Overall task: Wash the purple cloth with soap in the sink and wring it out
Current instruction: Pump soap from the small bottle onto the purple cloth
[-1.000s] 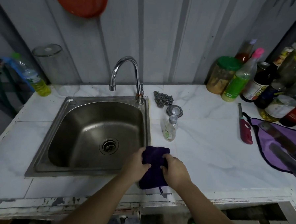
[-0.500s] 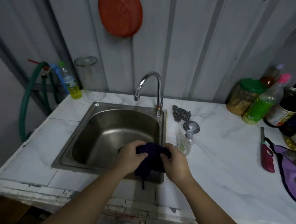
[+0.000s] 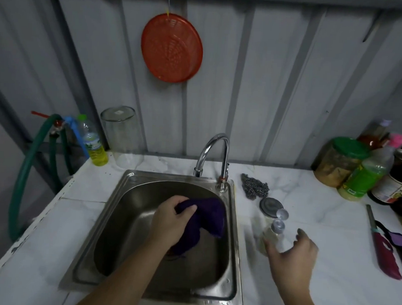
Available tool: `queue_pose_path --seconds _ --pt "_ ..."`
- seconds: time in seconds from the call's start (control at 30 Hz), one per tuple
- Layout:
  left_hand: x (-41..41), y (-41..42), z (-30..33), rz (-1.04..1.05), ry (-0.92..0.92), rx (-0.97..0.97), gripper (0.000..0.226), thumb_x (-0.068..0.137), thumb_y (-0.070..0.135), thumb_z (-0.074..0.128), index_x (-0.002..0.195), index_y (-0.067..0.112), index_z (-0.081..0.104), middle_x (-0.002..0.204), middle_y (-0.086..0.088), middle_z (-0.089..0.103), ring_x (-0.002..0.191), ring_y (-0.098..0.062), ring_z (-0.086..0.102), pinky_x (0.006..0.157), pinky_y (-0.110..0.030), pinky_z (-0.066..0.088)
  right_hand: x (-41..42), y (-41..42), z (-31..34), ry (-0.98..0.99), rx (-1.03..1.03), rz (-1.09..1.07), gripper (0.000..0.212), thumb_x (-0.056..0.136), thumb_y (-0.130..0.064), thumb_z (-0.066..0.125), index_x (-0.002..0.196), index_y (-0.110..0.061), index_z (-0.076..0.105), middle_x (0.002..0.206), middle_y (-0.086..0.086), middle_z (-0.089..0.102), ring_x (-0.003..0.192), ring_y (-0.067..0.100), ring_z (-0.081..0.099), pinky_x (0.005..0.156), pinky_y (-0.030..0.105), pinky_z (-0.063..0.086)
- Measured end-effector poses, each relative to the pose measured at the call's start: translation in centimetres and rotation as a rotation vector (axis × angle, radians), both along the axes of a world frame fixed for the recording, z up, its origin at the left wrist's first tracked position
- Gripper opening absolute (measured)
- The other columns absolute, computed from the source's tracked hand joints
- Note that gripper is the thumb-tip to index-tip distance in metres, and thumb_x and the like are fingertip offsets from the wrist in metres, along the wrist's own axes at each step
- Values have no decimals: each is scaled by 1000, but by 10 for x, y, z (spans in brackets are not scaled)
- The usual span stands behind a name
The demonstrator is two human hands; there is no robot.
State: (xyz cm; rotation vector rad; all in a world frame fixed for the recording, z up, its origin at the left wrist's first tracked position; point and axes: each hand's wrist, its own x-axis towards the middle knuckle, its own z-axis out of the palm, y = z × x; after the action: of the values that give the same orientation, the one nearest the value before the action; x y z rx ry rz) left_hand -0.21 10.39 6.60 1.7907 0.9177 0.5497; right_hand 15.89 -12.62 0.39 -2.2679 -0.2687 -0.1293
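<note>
My left hand (image 3: pixel 170 223) grips the bunched dark purple cloth (image 3: pixel 212 213) and holds it above the basin of the steel sink (image 3: pixel 234 247), below the faucet (image 3: pixel 215 150). No water runs from the spout. The small clear soap bottle (image 3: pixel 273 233), cap flipped up, stands on the counter just right of the sink. My right hand (image 3: pixel 293 255) is at the bottle with spread fingers. Its thumb is at the bottle's lower left side and its fingers are apart on the right.
A steel scourer (image 3: pixel 254 189) and a round metal lid (image 3: pixel 270 203) lie behind the soap bottle. A red lighter (image 3: pixel 383 250) and purple fabric (image 3: pixel 400 242) lie at the far right, with jars and bottles (image 3: pixel 361 179) behind. A glass jar (image 3: pixel 122 136) and yellow bottle (image 3: pixel 93 144) stand back left.
Both hands carried the cloth from the counter edge over the sink. My right hand then let go of it and moved right to the soap bottle; my left hand alone holds the cloth.
</note>
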Motion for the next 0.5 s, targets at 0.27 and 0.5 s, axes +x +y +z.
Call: queue_pose_path --seconds 0.27,0.5 --pt "12 28 -22 42 -18 -227 7 91 35 72 94 41 70 96 8 77 90 -15 74 78 -40 63 25 26 -17 196 27 41 31 90 -21 71 111 -9 51 94 14 63 95 45 64 72 39 39" --pt "16 38 -28 87 -63 -489 8 84 41 75 90 37 73 101 -1 80 97 -26 76 90 -54 61 15 45 11 -118 -187 344 34 81 -9 82 112 -8 69 98 18 71 87 41 67 72 36 47"
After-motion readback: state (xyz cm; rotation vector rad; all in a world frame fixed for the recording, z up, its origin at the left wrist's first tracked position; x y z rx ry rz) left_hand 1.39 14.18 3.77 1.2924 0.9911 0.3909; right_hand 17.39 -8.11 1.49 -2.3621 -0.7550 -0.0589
